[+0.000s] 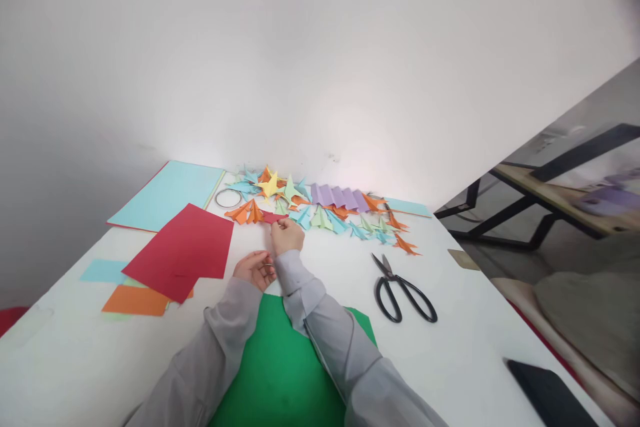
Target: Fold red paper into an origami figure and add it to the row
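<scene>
My right hand reaches in among folded paper pieces and pinches a small red folded paper. Just below and to its left, my left hand is loosely curled with its fingers apart, and I see nothing in it. Beside the red piece lie orange folded papers. Behind them is a cluster of origami-like shapes, among them a yellow one. A green sheet lies under my forearms.
Black-handled scissors lie spread on the white table to the right. On the left are a large red sheet, a light blue sheet and a round ring. A pleated purple paper and a dark flat object lie farther right.
</scene>
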Available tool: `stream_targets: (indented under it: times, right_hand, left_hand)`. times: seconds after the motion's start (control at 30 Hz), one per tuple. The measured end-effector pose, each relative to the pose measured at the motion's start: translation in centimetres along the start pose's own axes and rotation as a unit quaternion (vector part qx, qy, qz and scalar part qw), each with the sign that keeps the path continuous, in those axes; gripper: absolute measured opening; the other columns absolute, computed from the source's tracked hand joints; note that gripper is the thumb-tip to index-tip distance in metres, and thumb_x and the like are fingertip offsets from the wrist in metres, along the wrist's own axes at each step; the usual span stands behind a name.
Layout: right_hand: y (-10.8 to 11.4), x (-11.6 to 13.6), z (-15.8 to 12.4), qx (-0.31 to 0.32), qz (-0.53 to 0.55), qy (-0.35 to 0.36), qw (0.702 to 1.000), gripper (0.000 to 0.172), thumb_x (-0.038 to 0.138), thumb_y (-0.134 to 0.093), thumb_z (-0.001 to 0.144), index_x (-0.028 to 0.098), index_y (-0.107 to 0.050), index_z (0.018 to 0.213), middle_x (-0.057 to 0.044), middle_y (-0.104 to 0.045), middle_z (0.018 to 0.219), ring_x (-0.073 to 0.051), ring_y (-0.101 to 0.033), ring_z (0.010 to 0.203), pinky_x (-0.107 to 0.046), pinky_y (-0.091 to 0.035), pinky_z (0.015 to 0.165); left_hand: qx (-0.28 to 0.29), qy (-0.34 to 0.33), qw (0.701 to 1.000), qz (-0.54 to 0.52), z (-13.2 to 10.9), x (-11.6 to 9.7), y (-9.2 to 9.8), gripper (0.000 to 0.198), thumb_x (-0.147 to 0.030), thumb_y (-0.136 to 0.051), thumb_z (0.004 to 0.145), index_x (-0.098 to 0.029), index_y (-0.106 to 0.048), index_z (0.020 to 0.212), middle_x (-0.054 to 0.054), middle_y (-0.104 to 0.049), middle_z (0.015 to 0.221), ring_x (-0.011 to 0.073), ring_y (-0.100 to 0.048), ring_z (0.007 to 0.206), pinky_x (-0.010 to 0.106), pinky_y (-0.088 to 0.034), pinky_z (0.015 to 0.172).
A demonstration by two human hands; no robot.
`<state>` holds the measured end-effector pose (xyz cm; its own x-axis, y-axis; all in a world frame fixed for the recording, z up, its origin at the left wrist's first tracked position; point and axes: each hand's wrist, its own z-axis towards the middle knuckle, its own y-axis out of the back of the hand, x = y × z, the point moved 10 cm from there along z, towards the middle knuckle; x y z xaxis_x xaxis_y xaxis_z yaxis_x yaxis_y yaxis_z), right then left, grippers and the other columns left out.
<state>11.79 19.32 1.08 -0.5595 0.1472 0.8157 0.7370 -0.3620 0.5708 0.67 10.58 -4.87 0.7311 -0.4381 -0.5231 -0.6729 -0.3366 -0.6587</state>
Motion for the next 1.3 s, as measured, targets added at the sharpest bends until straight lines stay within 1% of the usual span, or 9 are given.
stream_targets:
  times: [0.13,0.33,0.53,0.7,0.83,1.07,1.3]
  right_hand:
    - [0.3,-0.1,0.1,-0.013,-0.025,-0.013,1.0,0.025,0.032,-0.046,0.072,0.022,-0.068,0.076,-0.004,-0.068,0.071,-0.018,-0.059,0.071,-0.028,-0.043,0.067]
    - [-1.1,-0.4,0.8,0.02,-0.073,-0.014,0.997,0.024,0.031,-0.047,0.073,0.024,-0.068,0.081,-0.006,-0.068,0.08,-0.021,-0.06,0.076,-0.031,-0.043,0.066]
    - [-2.2,0.0,1.0,0.048,-0.111,-0.001,0.993,0.024,0.031,-0.048,0.073,0.023,-0.069,0.081,-0.01,-0.068,0.079,-0.024,-0.061,0.075,-0.034,-0.043,0.065]
    - [-1.8,0.1,1.0,0.05,-0.115,0.036,0.991,0.026,0.03,-0.048,0.075,0.021,-0.069,0.086,-0.009,-0.069,0.082,-0.023,-0.062,0.079,-0.031,-0.042,0.069]
    - [-1.6,0.0,1.1,0.042,-0.118,0.051,0.991,0.027,0.029,-0.045,0.077,0.02,-0.07,0.078,-0.008,-0.069,0.077,-0.02,-0.061,0.076,-0.029,-0.041,0.068]
    - [-1.4,0.0,0.9,0.035,-0.102,0.061,0.992,0.022,0.03,-0.048,0.076,0.021,-0.069,0.077,-0.006,-0.069,0.075,-0.018,-0.061,0.074,-0.027,-0.04,0.067]
    - [-0.7,-0.5,0.5,0.038,-0.091,0.046,0.994,0.024,0.03,-0.047,0.079,0.02,-0.067,0.088,-0.005,-0.07,0.079,-0.018,-0.062,0.076,-0.027,-0.042,0.07]
  left_hand:
    - [0.003,0.004,1.0,-0.006,0.0,0.0,0.0,0.013,-0.009,-0.047,0.078,-0.011,-0.056,0.068,0.001,-0.057,0.051,0.0105,-0.054,0.042,0.024,-0.046,0.044]
    - [0.005,0.008,1.0,-0.006,0.1,0.1,0.0,0.013,-0.009,-0.048,0.078,-0.012,-0.056,0.068,0.001,-0.057,0.051,0.0104,-0.054,0.042,0.024,-0.046,0.044]
    - [0.006,0.01,1.0,-0.011,0.1,0.0,0.1,0.012,-0.01,-0.049,0.077,-0.011,-0.057,0.068,0.001,-0.057,0.053,0.0108,-0.054,0.042,0.024,-0.046,0.045]
    - [-0.001,0.019,1.0,-0.017,0.1,0.1,0.3,0.013,-0.01,-0.049,0.078,-0.011,-0.057,0.068,0.001,-0.057,0.052,0.0109,-0.054,0.043,0.025,-0.045,0.044]
    - [0.002,0.018,1.0,-0.016,0.1,0.2,0.2,0.012,-0.011,-0.049,0.077,-0.011,-0.057,0.069,0.001,-0.057,0.052,0.0109,-0.054,0.043,0.024,-0.045,0.044]
    - [-0.004,0.017,1.0,-0.025,0.1,0.1,0.3,0.01,-0.011,-0.05,0.076,-0.011,-0.058,0.069,0.001,-0.058,0.053,0.0107,-0.054,0.044,0.024,-0.046,0.044]
    - [-0.015,0.015,0.999,-0.026,-0.1,0.0,0.3,0.014,-0.011,-0.049,0.078,-0.011,-0.058,0.067,0.001,-0.057,0.052,0.0105,-0.053,0.043,0.024,-0.045,0.044]
